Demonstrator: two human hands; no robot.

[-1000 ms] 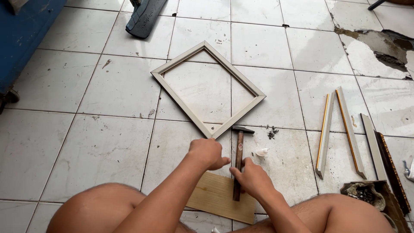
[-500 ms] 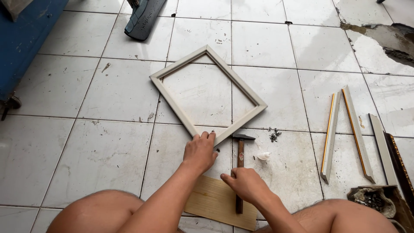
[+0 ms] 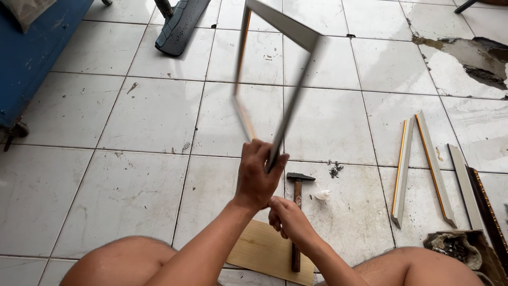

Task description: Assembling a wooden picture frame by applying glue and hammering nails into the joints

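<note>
The left hand [image 3: 256, 175] holds a pale rectangular wooden picture frame [image 3: 275, 79] up off the white tiled floor [image 3: 143, 116], its fingers [image 3: 275, 159] wrapped tight around the frame's lowest corner. The frame stands nearly edge-on, tilted, its top corner cut off by the picture's upper edge. Just below, the right hand [image 3: 286, 220] curls its fingers around the wooden handle of a steel-headed hammer [image 3: 297, 182] that lies on the floor, its handle end over a flat plywood offcut [image 3: 259, 249]. Near the hammer head lie small dark nails [image 3: 334, 169]. Well to the right lie two gold-edged moulding strips [image 3: 418, 164].
</note>
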